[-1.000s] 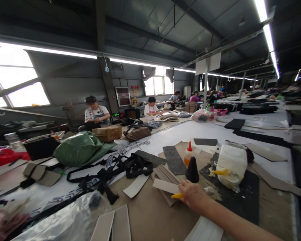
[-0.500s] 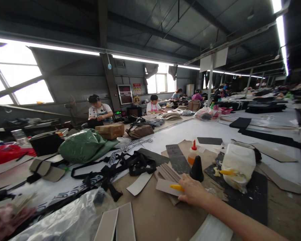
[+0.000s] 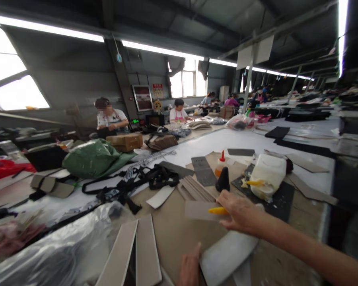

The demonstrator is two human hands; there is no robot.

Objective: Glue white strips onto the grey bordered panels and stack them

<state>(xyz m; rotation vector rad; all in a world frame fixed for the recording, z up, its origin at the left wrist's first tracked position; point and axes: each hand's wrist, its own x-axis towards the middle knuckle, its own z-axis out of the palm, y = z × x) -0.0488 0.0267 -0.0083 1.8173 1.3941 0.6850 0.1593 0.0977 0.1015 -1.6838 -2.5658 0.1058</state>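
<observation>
My right hand (image 3: pixel 241 214) is closed on a yellow-handled tool (image 3: pixel 218 210) and a thin grey card strip (image 3: pixel 201 210), held a little above the brown work board (image 3: pixel 173 234). My left hand (image 3: pixel 190 268) shows only at the bottom edge, fingers touching the end of a pale strip (image 3: pixel 226 254) lying on the board. A fanned stack of similar strips (image 3: pixel 197 188) lies just beyond the right hand. Behind it stand a black cone (image 3: pixel 223 179) and an orange glue bottle with a red tip (image 3: pixel 220 167).
A white plastic jug with a yellow brush (image 3: pixel 267 176) rests on a black mat. Black straps (image 3: pixel 143 182), a green bag (image 3: pixel 91 159) and clear plastic (image 3: pixel 56 254) lie to the left. Two long strips (image 3: pixel 131 254) lie near me. Other people sit working at far tables.
My right hand has lifted the grey strip off the stack and drawn it toward me. My left hand has come into view at the bottom. The camera has tilted down.
</observation>
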